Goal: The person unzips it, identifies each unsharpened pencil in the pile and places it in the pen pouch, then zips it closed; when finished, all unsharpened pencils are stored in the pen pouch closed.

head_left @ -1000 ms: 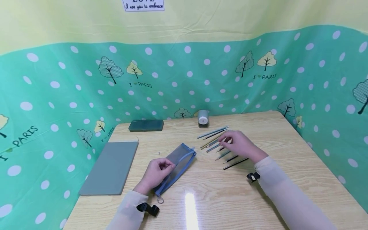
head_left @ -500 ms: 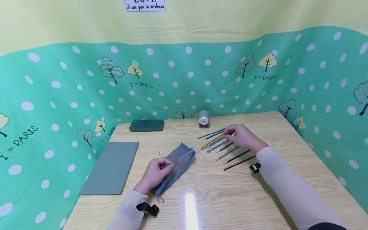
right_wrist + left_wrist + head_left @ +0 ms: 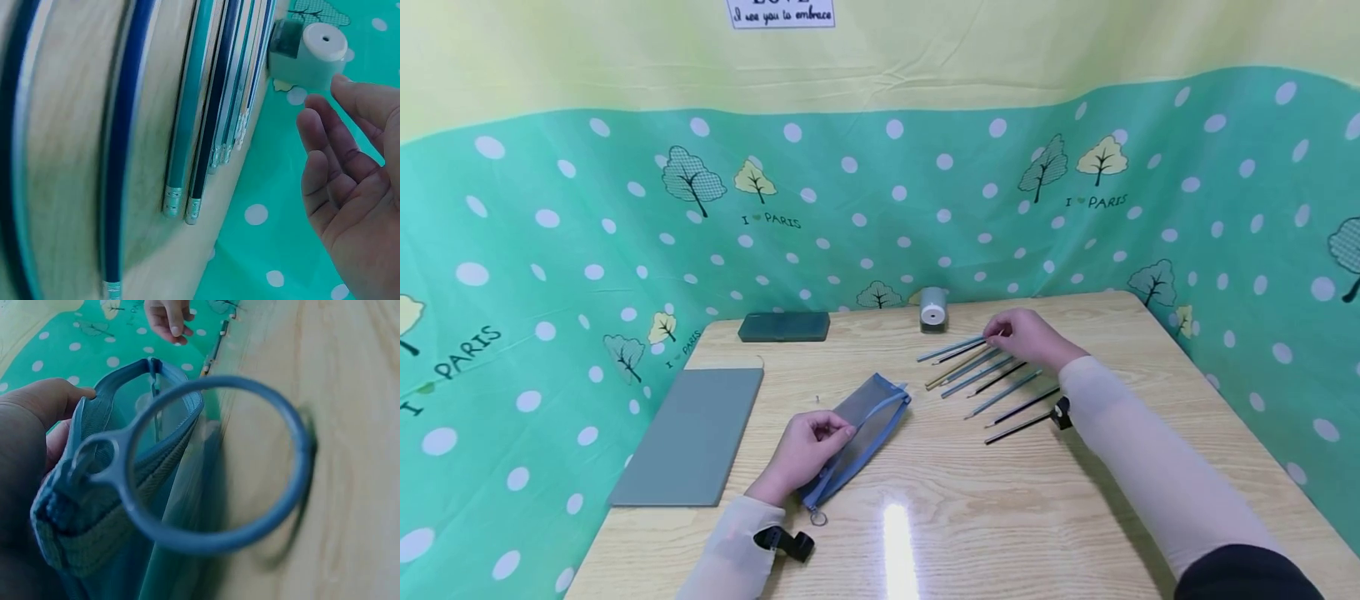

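My left hand (image 3: 803,452) pinches the upper edge of a blue zip pencil pouch (image 3: 868,433), which lies slanted on the table. The pouch's mouth gapes in the left wrist view, and a large metal ring (image 3: 301,456) hangs from its zip pull. Several pencils (image 3: 1007,400), blue, black and gold, lie in a slanted row right of the pouch. My right hand (image 3: 1030,335) is over the far ends of the back pencils. In the right wrist view its fingers (image 3: 315,165) are loosely bent, with nothing between them and the thumb, beside the eraser ends.
A white and dark pencil sharpener (image 3: 933,308) stands at the table's back edge, behind the pencils. To its left lies a dark green case (image 3: 784,327). A flat grey board (image 3: 692,437) covers the table's left side. A patterned green curtain (image 3: 880,217) hangs behind.
My right hand has moved away over the pencils, toward the back of the row, uncovering more of the front ones. The left hand and the pouch have stayed nearly still.
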The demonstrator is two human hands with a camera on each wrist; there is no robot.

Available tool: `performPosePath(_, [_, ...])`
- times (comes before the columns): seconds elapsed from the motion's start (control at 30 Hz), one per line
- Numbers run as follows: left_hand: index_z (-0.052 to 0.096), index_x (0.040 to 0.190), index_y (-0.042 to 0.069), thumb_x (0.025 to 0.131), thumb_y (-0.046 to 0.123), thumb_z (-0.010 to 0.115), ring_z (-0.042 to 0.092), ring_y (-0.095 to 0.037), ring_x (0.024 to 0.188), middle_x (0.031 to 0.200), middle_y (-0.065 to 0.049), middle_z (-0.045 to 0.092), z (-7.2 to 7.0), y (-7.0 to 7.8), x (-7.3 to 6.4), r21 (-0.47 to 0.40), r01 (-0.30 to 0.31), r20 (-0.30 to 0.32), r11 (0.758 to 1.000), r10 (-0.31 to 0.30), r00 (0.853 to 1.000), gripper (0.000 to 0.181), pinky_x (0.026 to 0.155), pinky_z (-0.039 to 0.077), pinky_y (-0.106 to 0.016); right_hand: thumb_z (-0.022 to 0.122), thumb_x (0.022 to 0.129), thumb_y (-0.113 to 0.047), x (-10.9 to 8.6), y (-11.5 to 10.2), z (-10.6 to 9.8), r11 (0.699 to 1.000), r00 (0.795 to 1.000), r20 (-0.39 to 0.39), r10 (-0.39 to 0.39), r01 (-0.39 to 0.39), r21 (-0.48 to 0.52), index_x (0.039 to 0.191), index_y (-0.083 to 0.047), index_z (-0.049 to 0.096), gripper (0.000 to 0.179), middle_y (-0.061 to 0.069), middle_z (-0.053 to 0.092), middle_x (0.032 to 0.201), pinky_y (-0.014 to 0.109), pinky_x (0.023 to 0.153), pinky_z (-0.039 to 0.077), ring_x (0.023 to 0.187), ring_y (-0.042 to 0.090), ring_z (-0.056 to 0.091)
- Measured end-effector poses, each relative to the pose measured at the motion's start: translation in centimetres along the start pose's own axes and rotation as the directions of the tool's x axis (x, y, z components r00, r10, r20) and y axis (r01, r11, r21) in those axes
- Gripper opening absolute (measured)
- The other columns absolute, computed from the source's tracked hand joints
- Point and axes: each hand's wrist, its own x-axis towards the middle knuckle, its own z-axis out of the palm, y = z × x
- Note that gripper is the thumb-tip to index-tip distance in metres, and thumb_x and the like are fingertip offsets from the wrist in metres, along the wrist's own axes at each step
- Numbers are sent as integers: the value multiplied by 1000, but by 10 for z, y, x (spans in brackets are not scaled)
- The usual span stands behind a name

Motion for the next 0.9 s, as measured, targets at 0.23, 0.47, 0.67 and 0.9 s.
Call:
performPosePath(0.23, [79, 91, 21, 98, 20, 77, 54, -11, 58, 72, 3, 67, -2, 1, 0, -24, 5, 0, 1000, -5, 1000, 7, 54, 44, -24, 69, 102, -12, 16, 6, -4, 998, 1000, -5, 11, -11, -59, 114, -4, 75, 15, 9, 73, 107, 46, 84, 55, 97, 26, 65])
performPosePath(0.47, [79, 92, 15, 97, 19, 78, 53, -10, 57, 71, 2, 66, -4, 1, -1, -46, -12, -6, 999, 12, 1000, 7, 53, 44, -24, 70, 102, -11, 30, 11, 5, 998, 1000, 10, 23, -22, -65, 113, -4, 76, 15, 7, 72, 105, 45, 84, 55, 97, 25, 66])
performPosePath(0.67, [79, 91, 15, 97, 18, 78, 53, -9, 57, 71, 1, 66, -5, -1, 0, -46, -11, -10, 999, 10, 1000, 7, 52, 44, -23, 69, 102, -11, 44, 13, 17, 998, 1000, 10, 30, -29, -50, 113, -4, 77, 15, 6, 74, 107, 43, 84, 55, 96, 24, 66])
performPosePath(0.9, [79, 91, 20, 98, 19, 77, 53, -10, 57, 72, 2, 67, -6, -1, 0, -45, 1, -2, 999, -1, 1000, 7, 53, 44, -23, 72, 100, -11, 54, 13, 25, 996, 999, 11, 52, -51, -71, 108, -8, 79, 11, 7, 75, 108, 48, 95, 53, 104, 27, 66])
